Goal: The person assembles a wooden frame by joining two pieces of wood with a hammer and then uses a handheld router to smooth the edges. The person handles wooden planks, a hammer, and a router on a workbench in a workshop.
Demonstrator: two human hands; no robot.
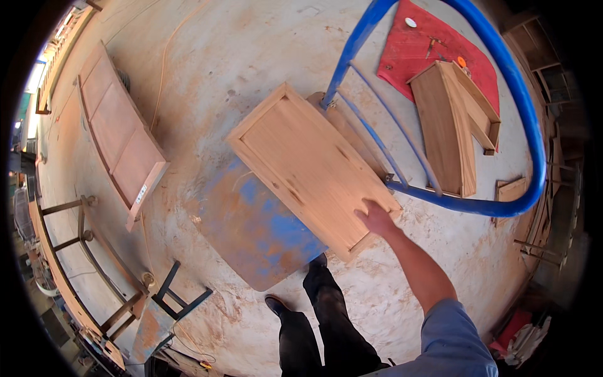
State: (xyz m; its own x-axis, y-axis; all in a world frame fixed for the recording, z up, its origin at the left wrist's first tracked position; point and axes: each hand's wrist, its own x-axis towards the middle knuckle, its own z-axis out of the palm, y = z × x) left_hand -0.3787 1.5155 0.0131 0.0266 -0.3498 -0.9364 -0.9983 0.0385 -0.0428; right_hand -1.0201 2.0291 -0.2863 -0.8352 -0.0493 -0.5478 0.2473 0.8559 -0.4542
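The right hand (375,218) is laid flat, fingers spread, on the near corner of a framed wooden panel (308,166); nothing is clasped. The panel is carried on a blue cart platform (257,229), leaning against the blue handle rail (521,107) beyond the hand. The left hand is not seen.
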